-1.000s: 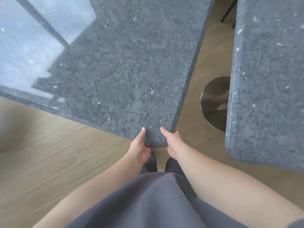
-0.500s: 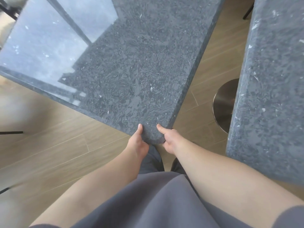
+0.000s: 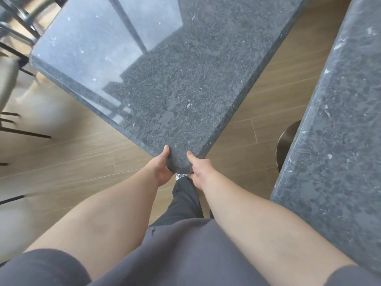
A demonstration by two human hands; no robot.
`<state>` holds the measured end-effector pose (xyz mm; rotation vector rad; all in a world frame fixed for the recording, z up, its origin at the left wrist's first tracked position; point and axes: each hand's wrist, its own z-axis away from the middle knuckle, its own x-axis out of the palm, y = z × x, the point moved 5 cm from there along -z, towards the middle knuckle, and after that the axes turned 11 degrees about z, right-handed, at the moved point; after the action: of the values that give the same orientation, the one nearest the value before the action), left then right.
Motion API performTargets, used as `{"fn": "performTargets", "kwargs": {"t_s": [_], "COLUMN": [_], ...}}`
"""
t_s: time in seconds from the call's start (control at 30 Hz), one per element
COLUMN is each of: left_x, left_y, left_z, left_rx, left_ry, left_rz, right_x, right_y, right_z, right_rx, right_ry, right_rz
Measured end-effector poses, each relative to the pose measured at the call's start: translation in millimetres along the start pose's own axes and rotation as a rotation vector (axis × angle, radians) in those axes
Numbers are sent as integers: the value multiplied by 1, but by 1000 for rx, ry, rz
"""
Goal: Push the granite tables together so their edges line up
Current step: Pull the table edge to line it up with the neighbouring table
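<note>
I am gripping the rounded near corner of the left table (image 3: 185,79), which is sitting skewed on the wood floor (image 3: 72,162), its right edge angling away from the right table (image 3: 338,141) and a wedge of floor lying open between them. My left hand (image 3: 160,170) is clamping one side of the corner and my right hand (image 3: 199,169) the other, each thumb lying on top; the fingers beneath are hidden. To do this well, I am judging that the corner should swing right until the two facing edges run parallel, then close slowly, minding the right hand between slabs. A metal base (image 3: 287,145) is standing under the right table, and chair legs (image 3: 18,129) are showing far left.
</note>
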<state>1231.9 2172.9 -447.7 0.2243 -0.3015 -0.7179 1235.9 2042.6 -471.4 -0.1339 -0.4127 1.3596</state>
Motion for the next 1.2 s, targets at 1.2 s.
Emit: {"fn": "performTargets", "kwargs": {"t_s": [1.2], "left_x": [83], "left_y": [-94], "left_z": [14], "left_rx": [-6], "left_ry": [67], "left_rz": [115], "right_x": [-114], "right_y": [-36], "right_z": [12], "right_rx": [-81], "right_ry": [-42], "right_rz": [33]}}
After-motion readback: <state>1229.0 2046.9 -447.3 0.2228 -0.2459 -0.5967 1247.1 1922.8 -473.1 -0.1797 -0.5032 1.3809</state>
